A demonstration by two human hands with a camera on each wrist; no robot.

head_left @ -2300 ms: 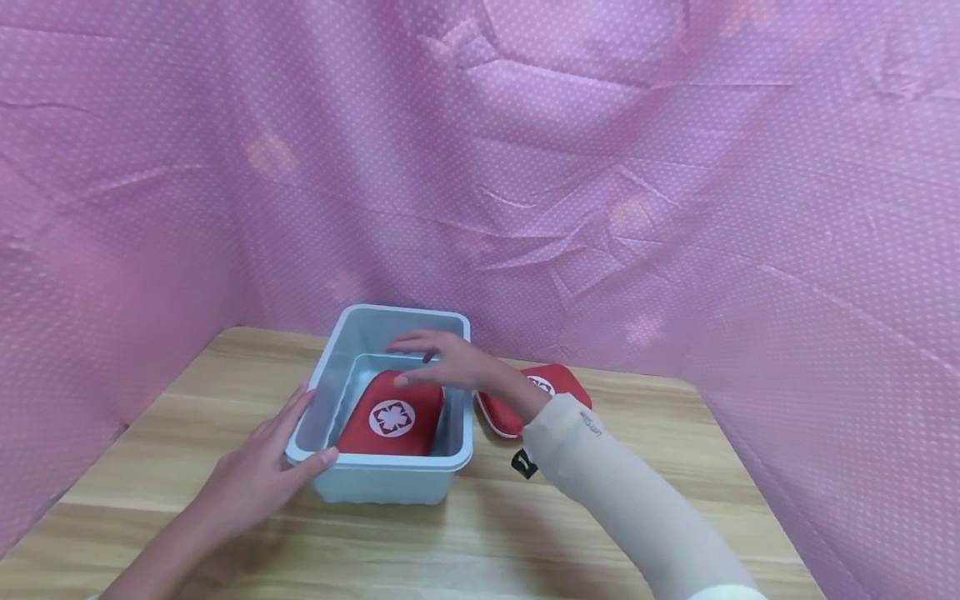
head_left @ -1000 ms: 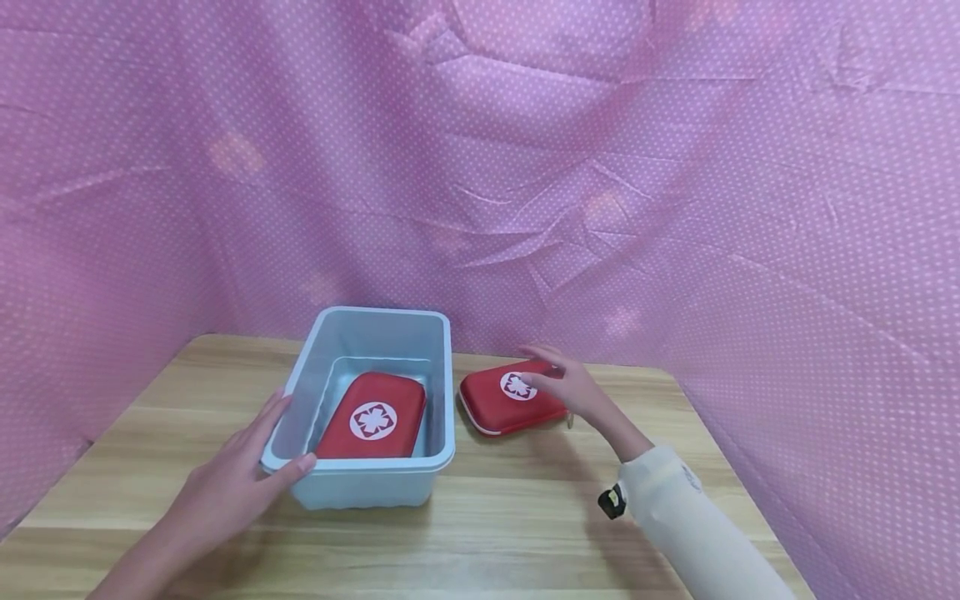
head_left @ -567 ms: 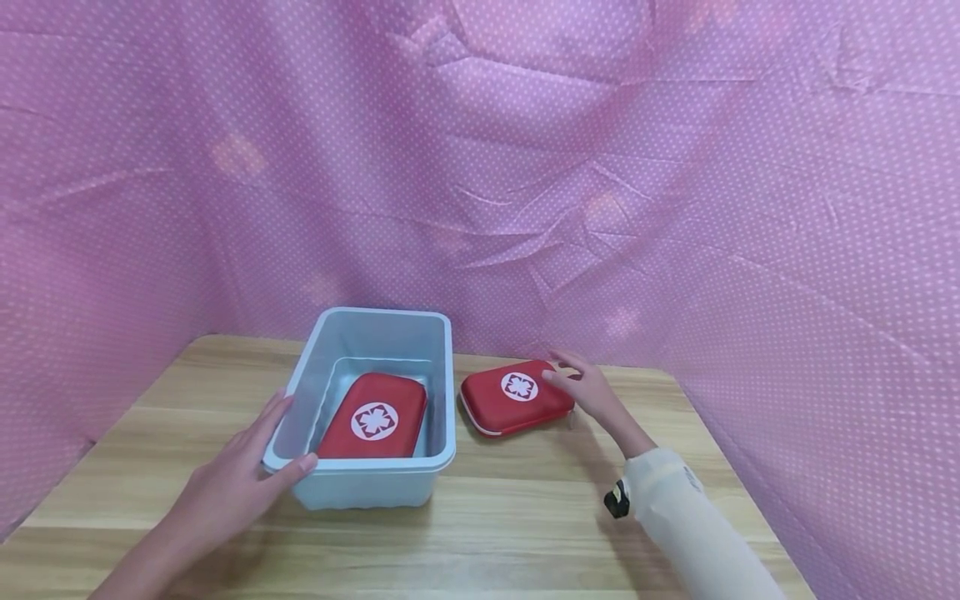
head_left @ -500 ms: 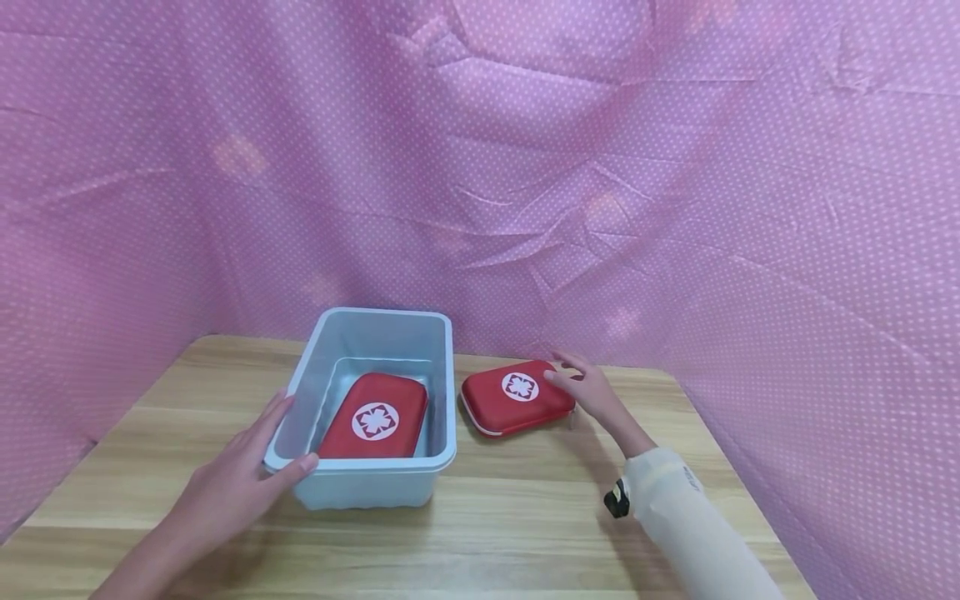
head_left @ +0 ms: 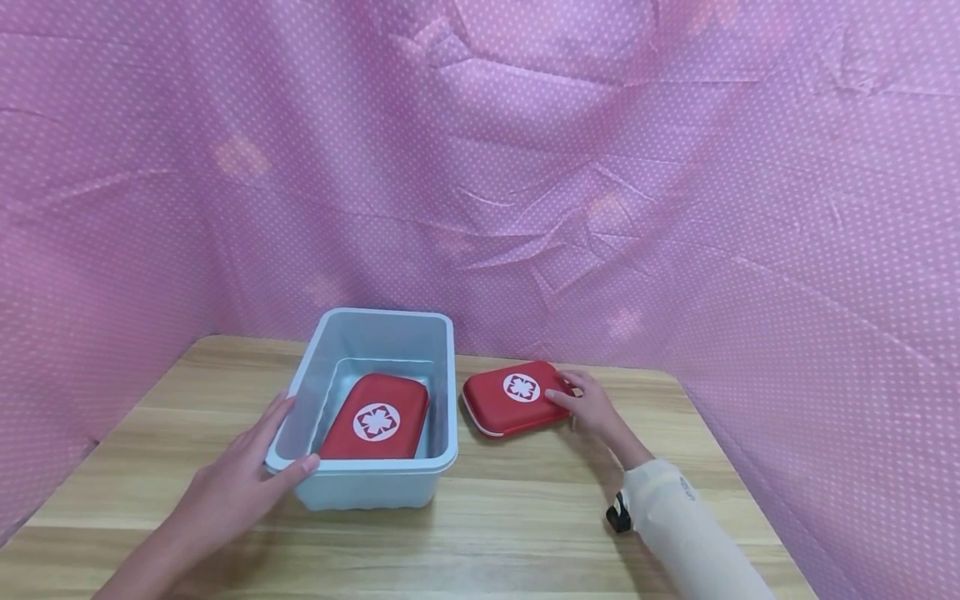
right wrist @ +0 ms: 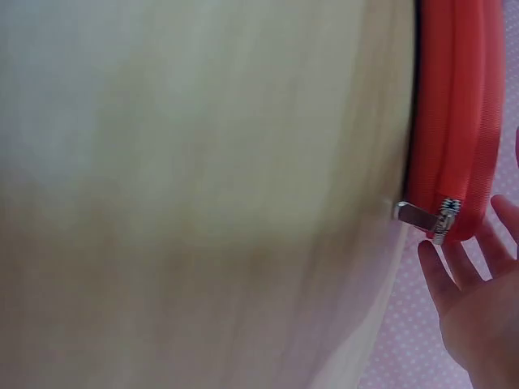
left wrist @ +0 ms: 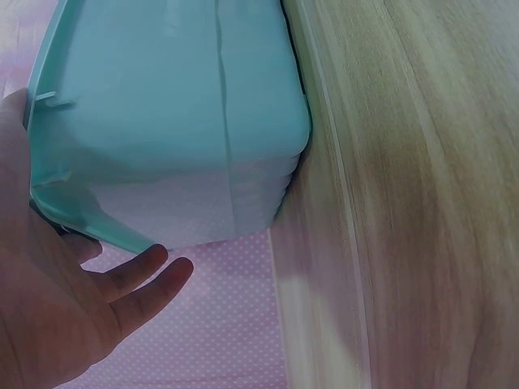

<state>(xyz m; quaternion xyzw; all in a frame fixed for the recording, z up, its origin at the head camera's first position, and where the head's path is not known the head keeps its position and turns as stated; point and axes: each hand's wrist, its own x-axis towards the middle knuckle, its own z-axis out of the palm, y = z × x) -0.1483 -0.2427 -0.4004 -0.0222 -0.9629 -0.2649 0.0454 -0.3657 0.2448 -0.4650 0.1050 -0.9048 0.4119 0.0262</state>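
In the head view, a light-blue plastic bin (head_left: 367, 492) stands left of centre, a red first-aid case (head_left: 401, 404) with a white emblem lying inside it. My left hand (head_left: 232, 483) holds the bin's near-left corner, thumb over the front rim and fingers along the side; in the left wrist view, two fingers (left wrist: 150, 300) extend past the rim. On the table right of the bin lies a second red first-aid case (head_left: 498, 408). My right hand (head_left: 596, 408) grips its right end, thumb on top; the right wrist view shows fingertips at its end by the zipper pull (right wrist: 418, 216).
The wooden table (head_left: 495, 542) ends at the back and both sides against a pink dotted cloth (head_left: 525, 208). A small black item (head_left: 618, 512) is at the right sleeve's cuff (head_left: 652, 483).
My right hand moved from above the bin to the right-hand case, then lowered, its thumb coming down on the case top. My left hand stayed at the bin's corner.
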